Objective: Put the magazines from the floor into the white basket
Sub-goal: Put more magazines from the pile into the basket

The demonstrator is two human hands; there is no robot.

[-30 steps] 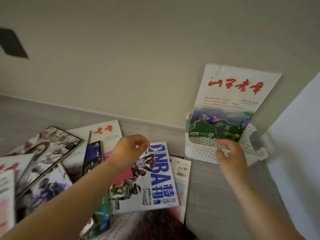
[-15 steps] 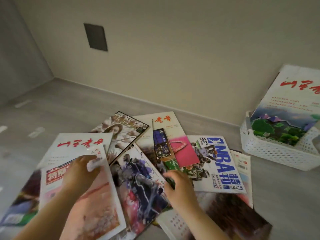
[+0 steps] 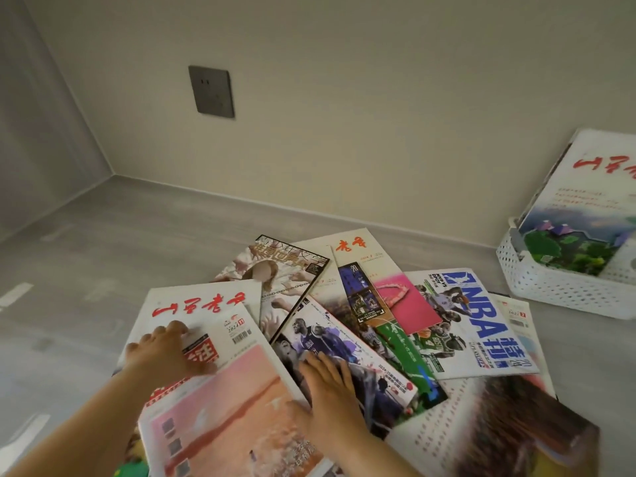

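- Head view: a loose pile of magazines lies fanned and overlapping on the grey floor, near the wall.
- White basket stands on the floor at the far right, well apart from the pile. One red-titled magazine stands in it, tilted back toward the wall.
- Left hand lies flat, fingers spread, on the top left corner of the pink magazine, which is uppermost on the near side of the pile.
- Right hand is also flat, fingers straight, on the basketball magazine just beside the pink one's right edge.
- Neither hand shows a pinch. Cannot tell whether a thumb is tucked under an edge.
- Judged step: taking up the next magazine, probably the pink one.
- To do it well: hold the neighbour down with the right hand and slide the pink cover free with the left until an edge lifts. Then grip near the spine so the pages do not splay.
- Glossy covers will likely slip, so carry one at a time and stand it beside the one already in the basket.
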